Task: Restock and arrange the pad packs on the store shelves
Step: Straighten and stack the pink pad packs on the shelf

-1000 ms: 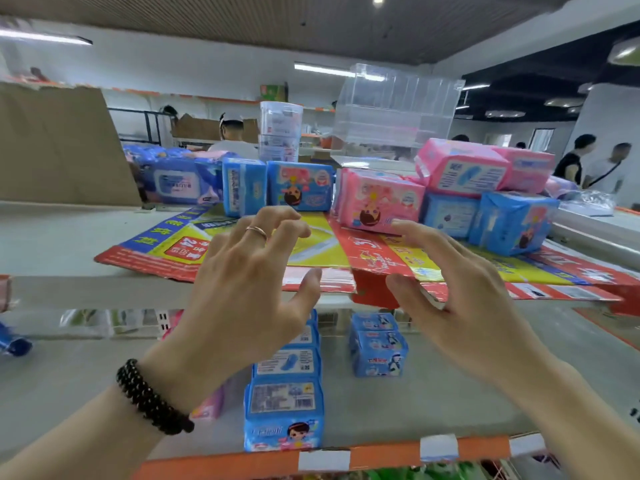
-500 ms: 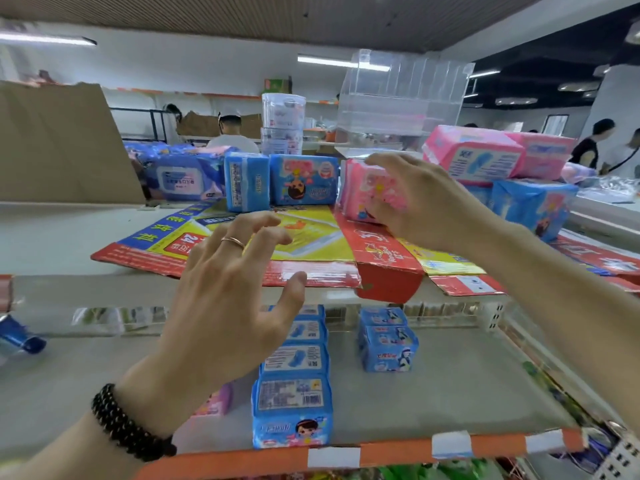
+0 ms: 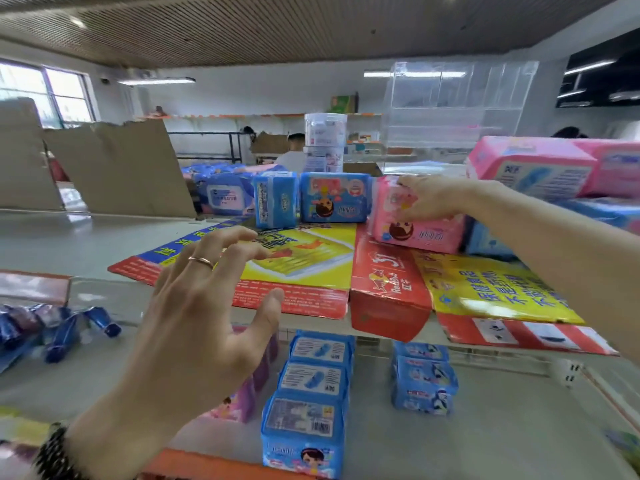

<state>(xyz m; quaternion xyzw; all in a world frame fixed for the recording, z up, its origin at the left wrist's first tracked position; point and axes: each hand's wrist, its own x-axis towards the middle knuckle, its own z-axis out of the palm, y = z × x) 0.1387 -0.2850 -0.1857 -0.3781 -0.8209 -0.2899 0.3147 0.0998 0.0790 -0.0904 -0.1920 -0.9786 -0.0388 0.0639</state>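
Her right hand [image 3: 427,202] grips the pink pad pack [image 3: 415,223] on the flattened carton [image 3: 304,268] covering the upper shelf; her left hand [image 3: 204,306] hovers, fingers apart. She'd best lift it straight, sparing the blue pack [image 3: 334,197] just beside.

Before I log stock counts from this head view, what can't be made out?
- Purple packs: mostly behind the left hand.
- Pink pack: front partly covered by the right hand.
- Blue packs behind the right arm: count unclear.
- Wrapped items far left: blurred.
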